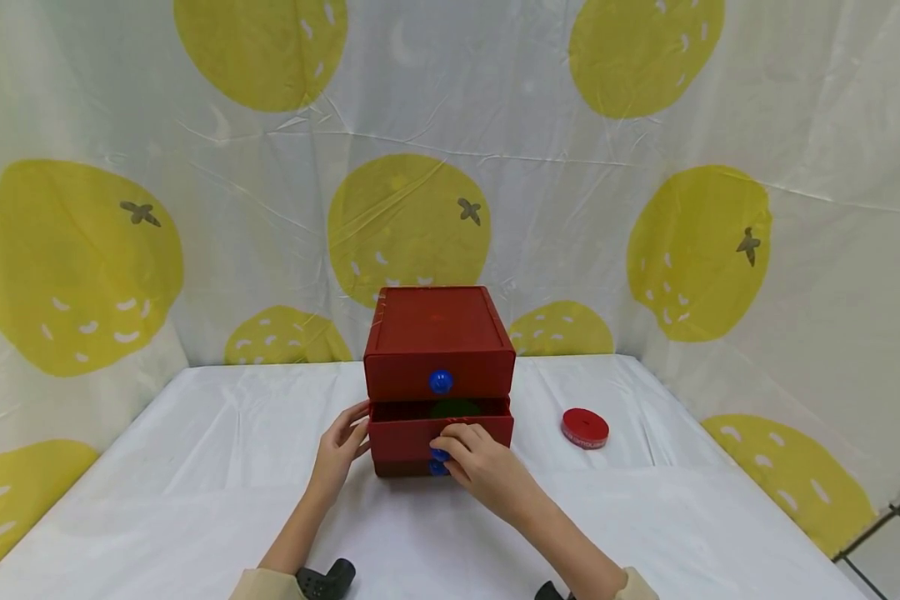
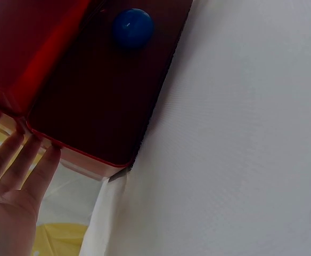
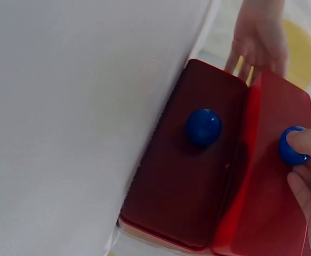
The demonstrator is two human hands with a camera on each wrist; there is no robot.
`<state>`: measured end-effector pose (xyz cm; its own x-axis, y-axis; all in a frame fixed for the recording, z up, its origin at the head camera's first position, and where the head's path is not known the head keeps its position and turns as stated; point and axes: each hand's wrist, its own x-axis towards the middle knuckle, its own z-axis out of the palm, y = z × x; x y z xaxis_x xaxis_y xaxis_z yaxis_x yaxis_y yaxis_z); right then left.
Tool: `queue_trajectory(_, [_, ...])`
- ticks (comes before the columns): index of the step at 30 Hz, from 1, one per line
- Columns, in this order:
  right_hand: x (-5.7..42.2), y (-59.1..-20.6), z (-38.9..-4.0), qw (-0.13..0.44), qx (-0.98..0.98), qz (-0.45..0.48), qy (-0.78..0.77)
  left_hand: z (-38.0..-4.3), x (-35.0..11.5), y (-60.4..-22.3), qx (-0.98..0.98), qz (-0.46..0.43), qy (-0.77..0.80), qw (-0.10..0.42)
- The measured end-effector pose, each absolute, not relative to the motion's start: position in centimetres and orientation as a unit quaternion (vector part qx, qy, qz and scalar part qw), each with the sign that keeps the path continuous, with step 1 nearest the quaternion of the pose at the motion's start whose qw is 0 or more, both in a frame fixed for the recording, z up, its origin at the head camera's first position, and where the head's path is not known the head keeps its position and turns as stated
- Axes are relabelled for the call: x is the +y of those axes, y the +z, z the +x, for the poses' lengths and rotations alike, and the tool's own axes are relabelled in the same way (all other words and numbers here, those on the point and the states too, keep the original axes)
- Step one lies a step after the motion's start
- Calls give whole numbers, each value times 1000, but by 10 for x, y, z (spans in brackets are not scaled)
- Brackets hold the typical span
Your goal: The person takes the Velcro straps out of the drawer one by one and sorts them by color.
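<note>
A small red drawer cabinet point(image 1: 438, 321) with round blue knobs stands on the white-covered table. Its middle drawer point(image 1: 397, 438) sticks out, and part of something green point(image 1: 454, 408) shows inside. My right hand point(image 1: 487, 468) pinches the middle drawer's blue knob point(image 3: 292, 145) between thumb and fingers. With its fingers extended, my left hand point(image 1: 337, 450) rests against the cabinet's left side. The left wrist view shows those fingertips at the red side edge. Below, the bottom drawer point(image 3: 171, 176) is pushed in, its own blue knob point(image 3: 203, 128) in plain sight.
A roll of red ribbon point(image 1: 585, 427) lies on the table point(image 1: 630, 517) to the right of the cabinet. Behind stands a white cloth point(image 1: 540, 108) printed with yellow fruit. The top drawer point(image 1: 397, 379) is flush with the cabinet.
</note>
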<state>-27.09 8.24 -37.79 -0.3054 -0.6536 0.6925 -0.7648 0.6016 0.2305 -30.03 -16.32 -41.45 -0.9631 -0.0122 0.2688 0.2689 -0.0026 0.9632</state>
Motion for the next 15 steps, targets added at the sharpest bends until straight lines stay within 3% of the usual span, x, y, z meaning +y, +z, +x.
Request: queue_trajectory(15, [84, -376, -261, 372, -813, 443, 68, -300, -161, -415, -704, -81, -698, 101])
